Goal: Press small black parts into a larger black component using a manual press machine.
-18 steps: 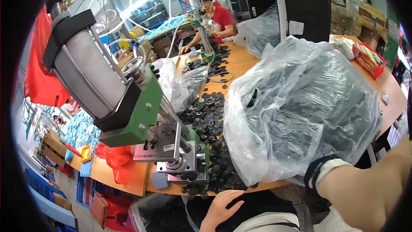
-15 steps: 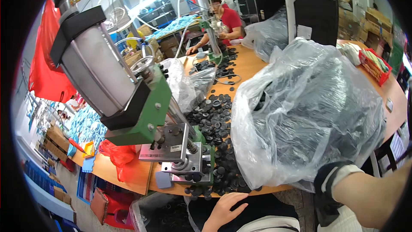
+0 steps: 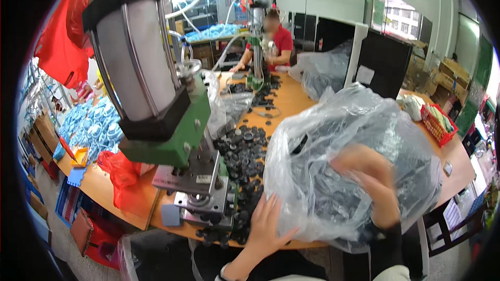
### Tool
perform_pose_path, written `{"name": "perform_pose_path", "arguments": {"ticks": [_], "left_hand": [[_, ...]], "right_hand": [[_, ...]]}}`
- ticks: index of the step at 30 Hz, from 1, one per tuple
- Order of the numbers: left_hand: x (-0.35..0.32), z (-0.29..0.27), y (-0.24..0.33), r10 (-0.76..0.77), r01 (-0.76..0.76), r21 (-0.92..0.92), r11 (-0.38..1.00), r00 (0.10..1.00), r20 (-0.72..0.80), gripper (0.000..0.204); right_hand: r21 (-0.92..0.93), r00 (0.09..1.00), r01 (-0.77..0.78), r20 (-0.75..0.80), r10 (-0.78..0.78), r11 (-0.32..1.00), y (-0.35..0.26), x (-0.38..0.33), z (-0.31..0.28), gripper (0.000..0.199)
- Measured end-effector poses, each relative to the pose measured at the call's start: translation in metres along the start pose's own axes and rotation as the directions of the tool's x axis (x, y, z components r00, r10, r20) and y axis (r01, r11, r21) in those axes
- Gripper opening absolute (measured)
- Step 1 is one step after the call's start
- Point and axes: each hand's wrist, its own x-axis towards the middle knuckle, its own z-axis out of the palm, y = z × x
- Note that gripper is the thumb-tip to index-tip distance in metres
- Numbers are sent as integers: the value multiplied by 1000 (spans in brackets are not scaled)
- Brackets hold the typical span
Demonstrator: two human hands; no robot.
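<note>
A big clear plastic bag (image 3: 307, 213) filled with dark contents stands on the right side of the table. My left hand (image 3: 264, 226) is open against the bag's near left side, fingers stretched out and thumb apart. Beside those fingers lies a heap of small round black pieces (image 3: 245, 151). My right hand (image 3: 367, 171) is over the middle of the bag, smeared by motion; whether its fingers grip the plastic cannot be told. Left of the heap stands a green bench press (image 3: 166, 151) with a metal die block (image 3: 190, 174) beneath its cylinder.
Across the table a person in a red shirt (image 3: 281, 41) works at another press. A red basket (image 3: 437, 125) sits at the right edge. A red plastic bag (image 3: 122, 177) and light-blue pieces (image 3: 94, 125) lie left. An open bag (image 3: 156, 255) stands below the table.
My left hand has risen from my lap to the bag's near left side. My right arm has swung in from the far right, bringing the hand over the bag. The view has shifted.
</note>
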Motion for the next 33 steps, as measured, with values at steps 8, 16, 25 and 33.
{"name": "perform_pose_path", "arguments": {"ticks": [8, 16, 25, 33], "left_hand": [[39, 84, 30, 162, -192, 0, 981, 829, 536, 70], [20, 55, 39, 314, -150, -398, 905, 867, 387, 69], [-21, 35, 12, 272, -136, -238, 962, 599, 753, 49], [-17, -52, 11, 127, 74, -373, 925, 865, 485, 44]], "right_hand": [[-757, 827, 317, 516, 224, 572, 168, -14, -30, 10], [-913, 833, -407, -388, 395, -38, 51, -216, -118, 17], [-616, 749, -592, -659, 73, 519, -1, -148, -12, 19], [-776, 748, -555, -308, 588, 300, 139, -113, 29, 61]]}}
